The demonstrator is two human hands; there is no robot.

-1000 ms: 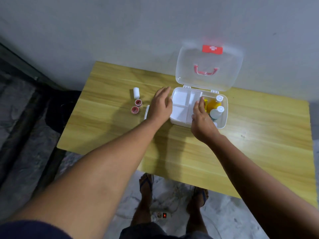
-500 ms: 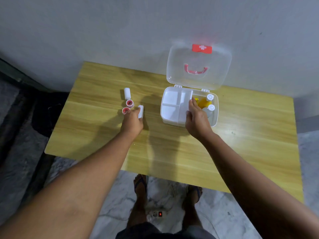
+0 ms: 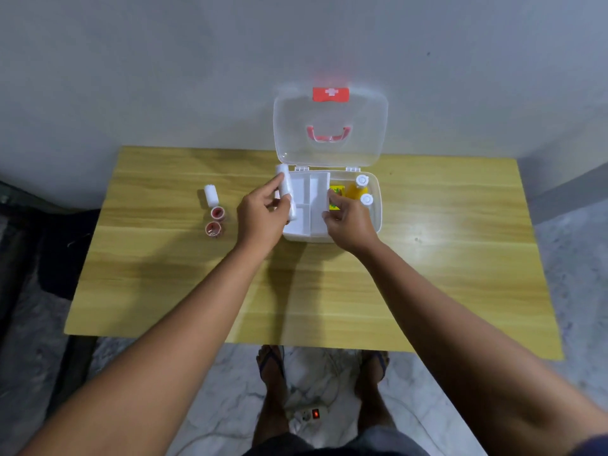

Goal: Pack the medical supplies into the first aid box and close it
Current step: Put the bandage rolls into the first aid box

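The white first aid box stands open on the wooden table, its clear lid upright against the wall. A white divided tray fills its left part; two white-capped bottles and a yellow packet lie in the right part. My left hand holds a white gauze roll over the box's left edge. My right hand grips the tray's right wall. Another white roll and two red tape rolls lie on the table to the left.
A grey wall rises right behind the table. Below the table's near edge I see my feet in sandals and a power strip with a lit red switch on the marble floor. Dark things lie on the floor at the left.
My left hand picked the white gauze roll off the table and carried it right, over the box's left edge. My right hand stayed on the tray.
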